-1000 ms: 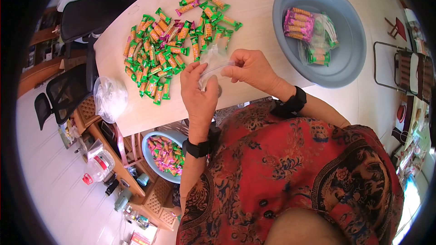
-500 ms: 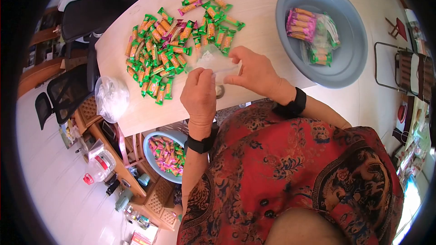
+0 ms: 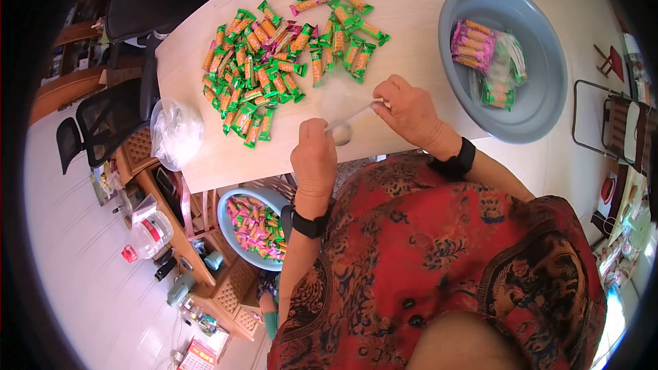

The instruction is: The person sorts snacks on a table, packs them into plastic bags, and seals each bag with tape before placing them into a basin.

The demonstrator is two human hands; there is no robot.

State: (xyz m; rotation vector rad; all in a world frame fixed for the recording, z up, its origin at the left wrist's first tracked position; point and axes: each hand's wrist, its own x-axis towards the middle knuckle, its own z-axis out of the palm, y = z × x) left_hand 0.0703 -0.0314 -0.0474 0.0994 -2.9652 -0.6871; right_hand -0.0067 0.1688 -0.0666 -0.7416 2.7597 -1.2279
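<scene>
Left hand (image 3: pixel 314 157) and right hand (image 3: pixel 411 115) pinch a clear bag (image 3: pixel 351 116), its edge taut and straight between them; wrapped snacks (image 3: pixel 263 77) lie beyond; right of the right hand, a basin (image 3: pixel 541 55).

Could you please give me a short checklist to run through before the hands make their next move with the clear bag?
1. Left hand grips the bag: ok, at one end of its edge.
2. Right hand grips the bag: ok, at the other end.
3. Bag mouth open: cannot tell, the film is too clear and blurred.
4. Loose snacks on the table: ok, piled beyond the hands.
5. Snack between the fingers: not ok, none seen there.
6. Bundled snacks inside the grey basin: ok.
</scene>
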